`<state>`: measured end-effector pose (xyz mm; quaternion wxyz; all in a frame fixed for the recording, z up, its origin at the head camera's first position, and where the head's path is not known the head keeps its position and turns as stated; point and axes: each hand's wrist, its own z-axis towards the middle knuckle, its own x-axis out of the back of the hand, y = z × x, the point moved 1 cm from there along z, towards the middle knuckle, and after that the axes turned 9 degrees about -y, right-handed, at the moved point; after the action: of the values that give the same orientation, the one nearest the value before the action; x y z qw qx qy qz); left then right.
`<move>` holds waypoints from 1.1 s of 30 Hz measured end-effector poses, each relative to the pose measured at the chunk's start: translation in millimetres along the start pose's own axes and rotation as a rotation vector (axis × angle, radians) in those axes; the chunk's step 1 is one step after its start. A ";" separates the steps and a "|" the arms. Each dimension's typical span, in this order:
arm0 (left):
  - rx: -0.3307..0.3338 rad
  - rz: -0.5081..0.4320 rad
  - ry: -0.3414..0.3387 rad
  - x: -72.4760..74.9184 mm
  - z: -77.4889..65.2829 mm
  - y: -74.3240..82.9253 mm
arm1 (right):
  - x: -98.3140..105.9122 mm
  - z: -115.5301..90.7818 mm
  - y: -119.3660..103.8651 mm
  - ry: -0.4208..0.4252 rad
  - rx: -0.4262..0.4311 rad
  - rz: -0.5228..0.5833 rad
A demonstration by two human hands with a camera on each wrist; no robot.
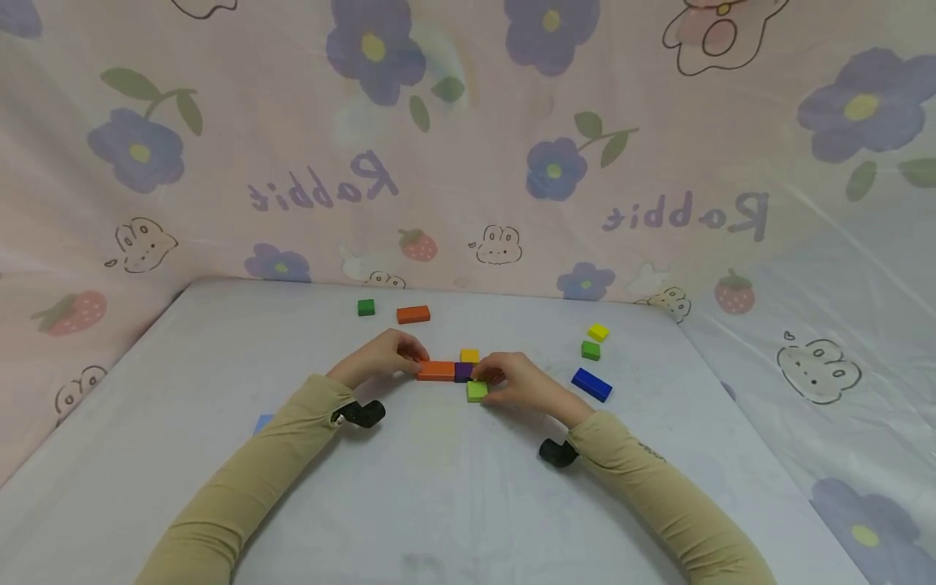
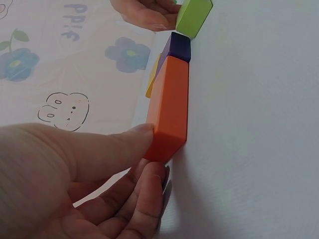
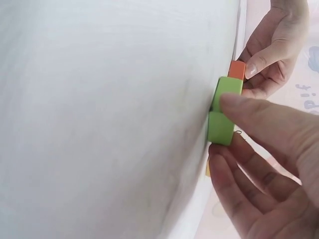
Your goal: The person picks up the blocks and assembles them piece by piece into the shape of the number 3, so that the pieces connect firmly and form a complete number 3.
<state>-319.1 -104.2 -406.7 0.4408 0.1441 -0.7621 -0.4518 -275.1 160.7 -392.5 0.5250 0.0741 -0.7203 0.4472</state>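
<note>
My left hand (image 1: 380, 357) grips the left end of a long orange block (image 1: 436, 371) between thumb and fingers on the white table. Against the block's right end stands a small purple block (image 1: 464, 372). My right hand (image 1: 522, 383) pinches a light green block (image 3: 227, 94), thumb on one side and fingertips at the other. In the head view this light green block (image 1: 477, 392) sits just in front of the purple one. Behind the purple block is a yellow-orange block (image 1: 470, 356). Purple is hidden from the right wrist view.
Farther back lie a dark green block (image 1: 366, 308) and another orange block (image 1: 413, 314). To the right are a yellow block (image 1: 598, 332), a green block (image 1: 591, 351) and a long blue block (image 1: 591, 385). A light blue piece (image 1: 263, 423) shows partly behind the left sleeve.
</note>
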 end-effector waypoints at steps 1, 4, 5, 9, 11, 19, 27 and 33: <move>-0.001 0.000 0.001 -0.1 0.2 -0.2 | -0.2 0.2 0.0 0.002 -0.002 0.003; -0.004 0.004 0.003 0.0 0.2 -0.2 | -0.6 0.8 0.1 0.007 -0.015 0.010; -0.009 0.008 0.002 0.0 -0.1 0.4 | -0.7 1.1 0.2 0.007 -0.019 0.014; 0.002 0.007 0.006 0.4 0.5 0.5 | -0.5 2.3 -0.2 0.008 -0.035 0.030; 0.005 0.006 0.005 0.4 0.7 0.5 | -0.3 2.7 -0.9 0.008 -0.043 0.035; 0.013 0.002 -0.001 0.3 0.4 -0.3 | 0.0 4.4 -2.8 0.015 -0.047 0.038; 0.017 0.006 0.004 0.1 0.3 -0.4 | -0.2 5.9 -2.1 0.016 -0.051 0.034; 0.014 0.015 0.007 0.3 -0.8 1.2 | 0.3 5.8 -1.8 0.022 -0.052 0.020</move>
<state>-318.5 -104.3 -405.4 0.4457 0.1431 -0.7648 -0.4426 -278.2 155.5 -391.5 0.5299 0.0484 -0.7267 0.4345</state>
